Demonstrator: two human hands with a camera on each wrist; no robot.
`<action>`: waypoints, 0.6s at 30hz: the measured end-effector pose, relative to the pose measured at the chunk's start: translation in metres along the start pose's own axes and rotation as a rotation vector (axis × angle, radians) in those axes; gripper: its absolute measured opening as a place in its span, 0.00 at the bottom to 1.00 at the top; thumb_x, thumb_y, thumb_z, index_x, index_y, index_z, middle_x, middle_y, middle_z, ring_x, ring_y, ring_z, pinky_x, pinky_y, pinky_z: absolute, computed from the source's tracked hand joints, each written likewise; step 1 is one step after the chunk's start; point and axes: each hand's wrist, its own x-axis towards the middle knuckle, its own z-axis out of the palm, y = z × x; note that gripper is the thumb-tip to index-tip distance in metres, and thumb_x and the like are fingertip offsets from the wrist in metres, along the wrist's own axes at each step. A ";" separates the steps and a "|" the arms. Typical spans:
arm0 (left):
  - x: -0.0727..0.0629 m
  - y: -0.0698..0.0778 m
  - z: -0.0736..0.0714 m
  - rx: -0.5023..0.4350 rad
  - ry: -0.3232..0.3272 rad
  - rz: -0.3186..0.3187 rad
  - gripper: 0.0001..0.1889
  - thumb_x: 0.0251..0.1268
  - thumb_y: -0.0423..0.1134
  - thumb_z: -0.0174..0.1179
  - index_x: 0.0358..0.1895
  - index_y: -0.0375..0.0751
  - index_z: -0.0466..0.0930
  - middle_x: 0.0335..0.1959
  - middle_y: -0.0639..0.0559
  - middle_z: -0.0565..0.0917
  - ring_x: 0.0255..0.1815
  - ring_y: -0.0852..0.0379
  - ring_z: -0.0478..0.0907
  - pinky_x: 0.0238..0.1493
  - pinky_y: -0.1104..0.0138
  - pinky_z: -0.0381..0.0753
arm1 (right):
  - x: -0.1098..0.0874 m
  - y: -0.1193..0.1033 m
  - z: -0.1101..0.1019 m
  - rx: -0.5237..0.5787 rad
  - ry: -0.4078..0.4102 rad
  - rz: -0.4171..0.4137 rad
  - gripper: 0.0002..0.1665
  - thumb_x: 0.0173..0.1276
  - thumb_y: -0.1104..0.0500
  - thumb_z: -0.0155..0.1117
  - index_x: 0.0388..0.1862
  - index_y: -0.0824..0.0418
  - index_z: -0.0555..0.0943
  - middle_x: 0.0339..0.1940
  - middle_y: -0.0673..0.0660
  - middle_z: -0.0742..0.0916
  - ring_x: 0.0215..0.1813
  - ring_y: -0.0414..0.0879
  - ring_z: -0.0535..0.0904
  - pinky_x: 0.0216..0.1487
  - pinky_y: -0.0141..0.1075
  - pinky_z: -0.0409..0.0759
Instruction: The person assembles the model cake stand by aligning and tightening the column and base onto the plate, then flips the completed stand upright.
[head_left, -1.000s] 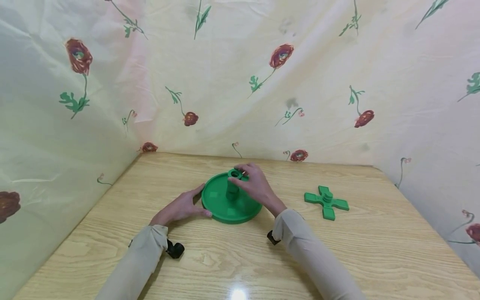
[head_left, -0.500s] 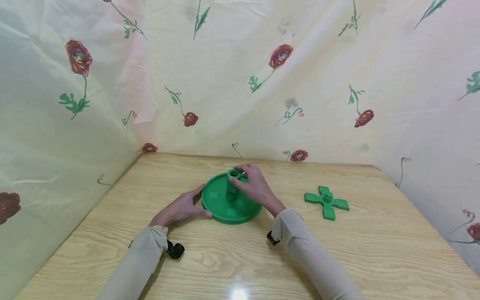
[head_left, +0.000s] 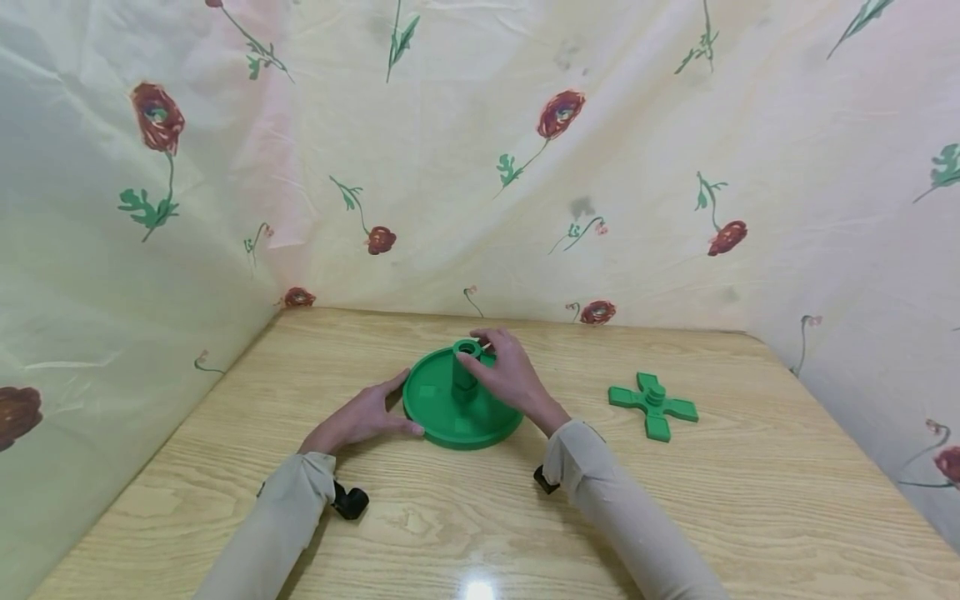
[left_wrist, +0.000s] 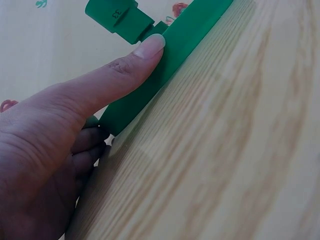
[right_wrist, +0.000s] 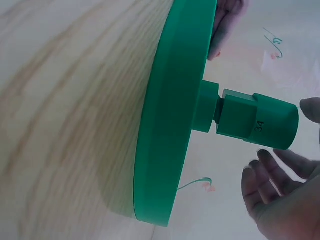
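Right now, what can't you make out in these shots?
- Head: right-hand stretch of the round base's rim, hidden behind the right hand.
- Head: how deep the hollow post goes; its inside is too dark and small.
- Head: any markings on the cross piece; too small.
- Left wrist: far end of the round base, cut off by the top edge.
- Right wrist: most of the right thumb, cut off by the right edge.

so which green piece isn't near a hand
The cross-shaped piece, off to the right; left hand is at the round tray, right hand at the cylinder.
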 end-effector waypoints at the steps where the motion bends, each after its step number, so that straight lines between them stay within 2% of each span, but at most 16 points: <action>1: 0.000 0.000 0.000 -0.001 -0.001 -0.001 0.61 0.58 0.63 0.74 0.84 0.37 0.47 0.81 0.34 0.57 0.81 0.36 0.53 0.75 0.41 0.58 | 0.000 0.001 0.000 0.007 0.001 -0.013 0.27 0.75 0.53 0.67 0.66 0.68 0.79 0.56 0.64 0.82 0.57 0.58 0.79 0.56 0.52 0.80; 7: 0.001 -0.002 0.000 -0.007 -0.005 -0.005 0.61 0.58 0.63 0.74 0.84 0.38 0.46 0.82 0.35 0.56 0.81 0.37 0.53 0.75 0.41 0.58 | 0.000 0.003 0.000 0.057 0.014 -0.089 0.23 0.75 0.59 0.67 0.64 0.70 0.80 0.54 0.65 0.84 0.55 0.58 0.79 0.52 0.54 0.82; 14: 0.001 -0.002 0.000 -0.004 -0.009 -0.010 0.61 0.58 0.63 0.74 0.84 0.38 0.46 0.81 0.35 0.56 0.81 0.37 0.53 0.75 0.40 0.58 | 0.001 0.003 0.001 0.028 0.014 -0.042 0.26 0.74 0.54 0.70 0.63 0.69 0.80 0.53 0.64 0.82 0.55 0.58 0.78 0.55 0.52 0.80; 18: 0.001 -0.001 -0.001 -0.006 -0.007 -0.014 0.61 0.58 0.63 0.74 0.84 0.39 0.47 0.81 0.35 0.57 0.81 0.37 0.53 0.75 0.40 0.58 | 0.001 0.004 0.001 0.029 0.012 -0.047 0.26 0.74 0.55 0.69 0.65 0.68 0.80 0.55 0.64 0.82 0.57 0.58 0.77 0.53 0.52 0.80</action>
